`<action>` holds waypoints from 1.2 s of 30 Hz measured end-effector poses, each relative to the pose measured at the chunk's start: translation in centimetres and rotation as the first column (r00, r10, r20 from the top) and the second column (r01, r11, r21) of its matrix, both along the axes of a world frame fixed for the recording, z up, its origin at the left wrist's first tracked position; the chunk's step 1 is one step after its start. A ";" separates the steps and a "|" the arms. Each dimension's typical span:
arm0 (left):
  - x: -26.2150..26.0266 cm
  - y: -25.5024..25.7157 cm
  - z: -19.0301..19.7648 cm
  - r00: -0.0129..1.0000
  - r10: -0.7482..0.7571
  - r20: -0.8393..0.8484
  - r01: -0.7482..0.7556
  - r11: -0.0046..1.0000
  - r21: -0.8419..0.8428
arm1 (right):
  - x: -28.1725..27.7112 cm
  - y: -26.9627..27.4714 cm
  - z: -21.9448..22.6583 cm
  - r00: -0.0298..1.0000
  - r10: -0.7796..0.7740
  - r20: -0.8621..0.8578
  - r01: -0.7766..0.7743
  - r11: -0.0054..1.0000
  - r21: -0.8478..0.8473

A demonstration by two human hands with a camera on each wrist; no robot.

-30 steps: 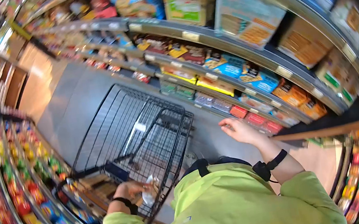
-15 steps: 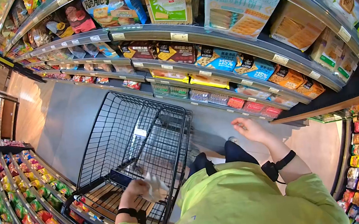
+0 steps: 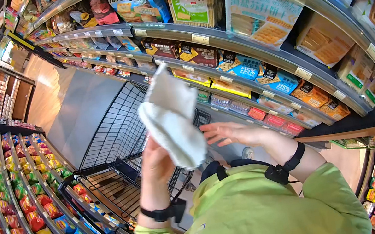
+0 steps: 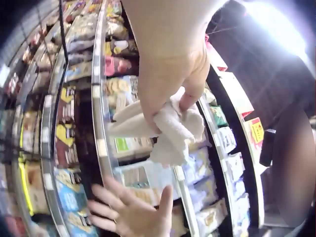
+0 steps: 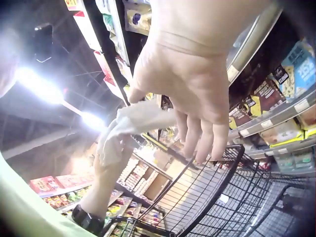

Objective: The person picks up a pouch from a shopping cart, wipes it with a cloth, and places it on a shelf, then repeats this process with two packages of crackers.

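A white folded cloth [image 3: 173, 119] is raised in front of the body, and my left hand [image 3: 155, 163] pinches it between thumb and fingers. In the left wrist view the cloth [image 4: 173, 131] hangs in soft folds below the fingertips. My right hand [image 3: 236, 134] is just to the right of the cloth, fingers extended and holding nothing. The right wrist view shows the right palm [image 5: 190, 84] with spread fingers, and the cloth [image 5: 133, 123] beyond the thumb side. Beneath both hands stands a black wire shopping cart [image 3: 107, 129], partly hidden by the cloth.
Ahead and to the right, curved store shelves [image 3: 222, 41] carry packs of crackers and biscuits. Another shelf unit [image 3: 40, 202] with colourful snack bags lines the left side. Grey floor [image 3: 82, 108] stretches beyond the cart toward a wood-coloured floor.
My left hand has lifted the cloth from beside the cart handle, up and to the right, and it now looks more spread. The right hand has moved left toward it.
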State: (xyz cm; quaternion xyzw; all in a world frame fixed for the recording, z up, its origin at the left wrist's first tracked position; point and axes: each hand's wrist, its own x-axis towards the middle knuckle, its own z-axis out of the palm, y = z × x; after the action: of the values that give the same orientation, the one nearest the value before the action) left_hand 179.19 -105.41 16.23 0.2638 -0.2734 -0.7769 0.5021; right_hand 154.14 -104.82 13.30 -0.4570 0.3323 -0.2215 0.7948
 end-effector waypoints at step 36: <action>-8.7 5.0 -6.5 0.854 0.017 0.519 -0.052 0.997 0.053 | -5.3 2.5 -2.7 0.843 -0.529 -0.098 0.517 0.847 -0.120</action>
State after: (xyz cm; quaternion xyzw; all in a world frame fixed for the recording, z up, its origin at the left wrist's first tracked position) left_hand 170.52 -100.39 9.70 0.4843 -0.3681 -0.6765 0.4150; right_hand 148.82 -102.31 10.59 -0.3971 0.4841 -0.4148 0.6602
